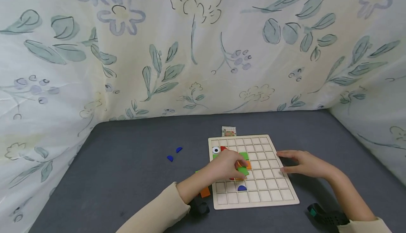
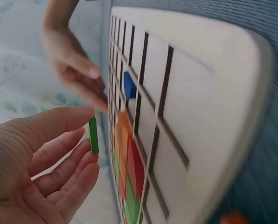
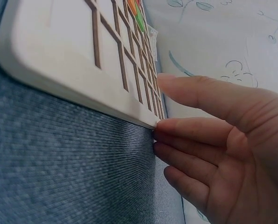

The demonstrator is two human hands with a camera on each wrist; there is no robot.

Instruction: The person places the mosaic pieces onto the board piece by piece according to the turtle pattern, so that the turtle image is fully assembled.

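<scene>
My left hand (image 1: pixel 226 166) pinches a thin green tile (image 2: pixel 93 135) between thumb and fingers, held over the wooden grid board (image 1: pixel 264 195). On the board's left half lie coloured pieces: an eye disc (image 1: pixel 216 150), a red piece (image 1: pixel 223 148), a green tile (image 1: pixel 244 155), an orange tile (image 1: pixel 248 165) and a blue half-circle (image 1: pixel 242 188). The hand covers some of them in the head view. My right hand (image 1: pixel 306 164) is at the board's right edge, its fingers nearly straight and fingertips right at the rim (image 3: pixel 129 116).
Two blue half-circles, one (image 1: pixel 179 149) behind the other (image 1: pixel 170 158), lie on the dark table (image 1: pixel 133 176) left of the board. An orange tile (image 1: pixel 205 192) sits by the board's left edge. Behind the board is a small picture card (image 1: pixel 229 131). Floral cloth (image 1: pixel 203 78) hangs behind the table.
</scene>
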